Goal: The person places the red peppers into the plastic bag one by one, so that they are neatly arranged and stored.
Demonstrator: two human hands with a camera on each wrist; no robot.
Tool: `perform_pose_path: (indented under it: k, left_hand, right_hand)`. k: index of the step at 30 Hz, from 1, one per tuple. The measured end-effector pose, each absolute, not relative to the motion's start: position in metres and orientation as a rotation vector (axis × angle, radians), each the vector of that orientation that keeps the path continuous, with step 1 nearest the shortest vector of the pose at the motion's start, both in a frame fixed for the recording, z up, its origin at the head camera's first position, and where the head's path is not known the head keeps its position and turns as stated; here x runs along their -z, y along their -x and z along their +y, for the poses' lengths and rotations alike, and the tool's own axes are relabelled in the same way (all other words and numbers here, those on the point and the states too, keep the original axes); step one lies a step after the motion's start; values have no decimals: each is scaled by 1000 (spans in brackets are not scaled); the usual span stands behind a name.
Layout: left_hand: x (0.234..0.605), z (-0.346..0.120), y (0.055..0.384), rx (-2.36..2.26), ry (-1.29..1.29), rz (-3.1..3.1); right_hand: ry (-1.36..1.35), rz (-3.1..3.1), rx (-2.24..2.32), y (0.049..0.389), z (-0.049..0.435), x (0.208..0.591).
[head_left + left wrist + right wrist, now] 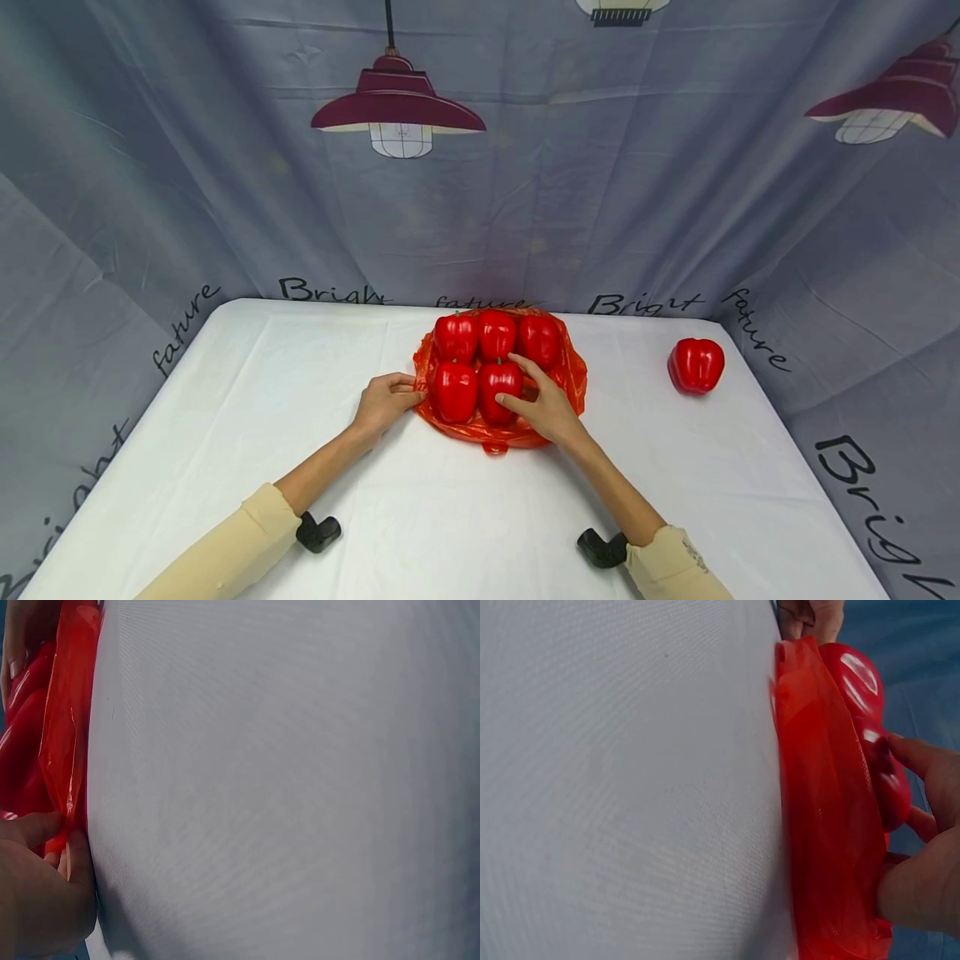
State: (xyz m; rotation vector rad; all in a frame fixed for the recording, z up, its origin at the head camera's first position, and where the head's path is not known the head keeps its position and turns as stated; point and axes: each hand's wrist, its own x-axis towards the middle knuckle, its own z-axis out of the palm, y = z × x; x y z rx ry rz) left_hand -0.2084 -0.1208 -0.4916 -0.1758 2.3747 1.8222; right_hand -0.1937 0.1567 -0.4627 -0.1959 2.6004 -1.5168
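An open red plastic bag [573, 379] sits at the back middle of the table, its rim folded down around several red bell peppers in two rows. My left hand [386, 406] pinches the bag's left edge between thumb and fingers; the left wrist view shows the thin plastic [69, 720] gathered there. Reaching in from the right, my right hand [553, 412] grips the front-row bell pepper [498, 390], thumb on its near side and fingertips behind. In the right wrist view, that pepper [889, 784] stands above the bag's rim, with the other fingers down inside the bag.
Another red bell pepper [696, 367] stands apart on the white-covered table [247, 375], near its right edge. A grey curtain [525, 208] with printed lamps hangs right behind the table. Black wrist-worn devices [318, 533] stick out by both sleeves.
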Motion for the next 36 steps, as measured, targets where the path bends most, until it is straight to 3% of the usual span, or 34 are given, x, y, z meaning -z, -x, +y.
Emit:
perform_pose_path:
  k: [15, 28, 36]
  left_hand:
    - [493, -121, 208, -1814, 162, 2377]
    - [492, -121, 207, -1798, 160, 2384]
    - [493, -120, 208, -1807, 167, 2385]
  right_hand:
    - [305, 2612, 1659, 196, 189, 443]
    - [354, 2866, 1636, 205, 279, 420]
    - [133, 3051, 1518, 218, 344, 416]
